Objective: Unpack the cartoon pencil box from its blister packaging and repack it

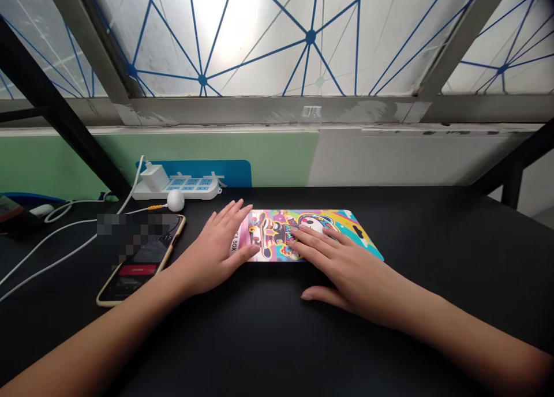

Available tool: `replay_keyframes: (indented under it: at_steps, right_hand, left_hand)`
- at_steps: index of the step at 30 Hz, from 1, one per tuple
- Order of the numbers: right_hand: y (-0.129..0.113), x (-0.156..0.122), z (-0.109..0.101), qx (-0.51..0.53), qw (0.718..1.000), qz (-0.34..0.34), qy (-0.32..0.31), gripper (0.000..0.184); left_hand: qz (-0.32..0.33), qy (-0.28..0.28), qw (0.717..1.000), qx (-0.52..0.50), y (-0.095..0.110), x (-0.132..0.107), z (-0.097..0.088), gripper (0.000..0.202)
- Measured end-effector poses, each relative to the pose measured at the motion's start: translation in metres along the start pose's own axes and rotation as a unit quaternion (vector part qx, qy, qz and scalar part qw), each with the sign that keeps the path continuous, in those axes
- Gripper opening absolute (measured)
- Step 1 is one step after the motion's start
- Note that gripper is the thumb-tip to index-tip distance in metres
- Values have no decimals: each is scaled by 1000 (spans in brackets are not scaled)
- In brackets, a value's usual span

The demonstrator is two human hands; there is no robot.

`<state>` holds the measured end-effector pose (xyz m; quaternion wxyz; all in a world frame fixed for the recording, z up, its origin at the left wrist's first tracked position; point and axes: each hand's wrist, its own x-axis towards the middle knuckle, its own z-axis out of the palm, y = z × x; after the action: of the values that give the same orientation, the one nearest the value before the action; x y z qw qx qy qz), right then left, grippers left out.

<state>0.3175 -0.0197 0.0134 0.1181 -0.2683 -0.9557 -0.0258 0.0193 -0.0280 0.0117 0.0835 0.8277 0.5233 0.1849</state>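
Note:
A colourful flat box (272, 235) with a cartoon print lies on the black table; part of its lettering reads "BOX". Its left end is covered by my left hand (229, 238), whose fingers are stretched out with the thumb over the near edge. Across the middle of the print rests my right hand (337, 261), fingers extended and the thumb spread towards me over the tabletop. Neither hand is wrapped round anything. My palms hide some of the picture, and a dark hang hole shows near the box's right end.
Left of my left hand lies a phone (147, 264) in a pale case, its screen lit. Behind it stand a white power strip (194, 186) with a plugged-in charger (154, 178) and a round white plug (175, 200). White cables (64, 261) cross the left side of the black table (268, 339).

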Motion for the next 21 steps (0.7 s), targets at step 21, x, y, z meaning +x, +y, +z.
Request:
replay_keyframes:
  at_steps: [21]
  right_hand:
    - [14, 0, -8, -8, 997, 75, -24, 70]
  left_hand:
    - [-26, -55, 998, 32, -2, 1, -1, 67]
